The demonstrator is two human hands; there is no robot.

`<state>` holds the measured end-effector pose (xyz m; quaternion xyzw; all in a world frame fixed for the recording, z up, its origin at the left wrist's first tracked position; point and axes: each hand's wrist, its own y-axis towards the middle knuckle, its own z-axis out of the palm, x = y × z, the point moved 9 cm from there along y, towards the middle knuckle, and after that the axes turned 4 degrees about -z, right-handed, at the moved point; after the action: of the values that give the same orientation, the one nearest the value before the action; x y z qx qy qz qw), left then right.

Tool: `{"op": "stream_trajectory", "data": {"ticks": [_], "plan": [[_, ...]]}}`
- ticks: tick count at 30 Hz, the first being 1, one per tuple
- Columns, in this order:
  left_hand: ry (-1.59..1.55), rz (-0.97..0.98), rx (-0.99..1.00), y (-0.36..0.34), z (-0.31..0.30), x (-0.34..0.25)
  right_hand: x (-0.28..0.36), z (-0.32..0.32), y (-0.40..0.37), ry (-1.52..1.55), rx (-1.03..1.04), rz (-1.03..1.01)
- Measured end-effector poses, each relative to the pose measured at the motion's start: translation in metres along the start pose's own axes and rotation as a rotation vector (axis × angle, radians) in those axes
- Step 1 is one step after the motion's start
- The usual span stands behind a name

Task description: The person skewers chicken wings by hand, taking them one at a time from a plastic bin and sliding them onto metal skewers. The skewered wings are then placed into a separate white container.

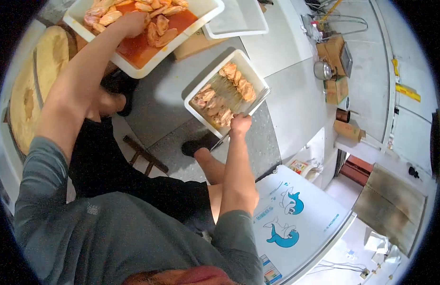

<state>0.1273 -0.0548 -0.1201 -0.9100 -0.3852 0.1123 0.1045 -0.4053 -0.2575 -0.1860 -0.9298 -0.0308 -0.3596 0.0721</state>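
Note:
A large white tray (139, 72) at the top left holds raw chicken wings (111, 18) and red-orange liquid. Among the wings is my left hand (136, 24), its fingers curled together; what they grip cannot be made out. A smaller white tray (193, 112) stands to the right of it, lower in the view. Two rows of meat pieces (239, 81) lie on a wire rack (222, 90) in this tray, and part of the rack's edge sticks out over the rim. My right hand (241, 124) is closed on the rack's near edge.
Another white container (236, 19) stands at the top, beside a cardboard piece (197, 45). A round wooden board (44, 85) is at the left. Below right is a white appliance top (300, 213) with blue dolphin pictures. A kettle (323, 70) and boxes (336, 90) stand farther right.

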Motion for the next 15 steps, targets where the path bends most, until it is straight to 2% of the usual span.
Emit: {"op": "stream_trajectory", "data": {"ticks": [1,4,8,13,15], "plan": [[0.002,-0.003,0.018,-0.001,-0.001,-0.004,-0.023,0.004,0.015,-0.105,-0.018,-0.013],[-0.046,0.005,0.071,-0.008,-0.008,-0.009,-0.118,0.036,0.06,0.008,-0.009,0.115],[0.001,0.019,-0.073,0.004,-0.001,-0.001,-0.099,0.03,0.062,0.035,-0.011,0.121],[0.063,0.081,0.044,0.015,0.011,-0.005,-0.102,0.03,0.07,0.02,-0.078,0.178],[0.077,0.097,0.01,0.02,0.015,-0.001,-0.094,0.037,0.071,0.011,-0.04,0.191]]}}
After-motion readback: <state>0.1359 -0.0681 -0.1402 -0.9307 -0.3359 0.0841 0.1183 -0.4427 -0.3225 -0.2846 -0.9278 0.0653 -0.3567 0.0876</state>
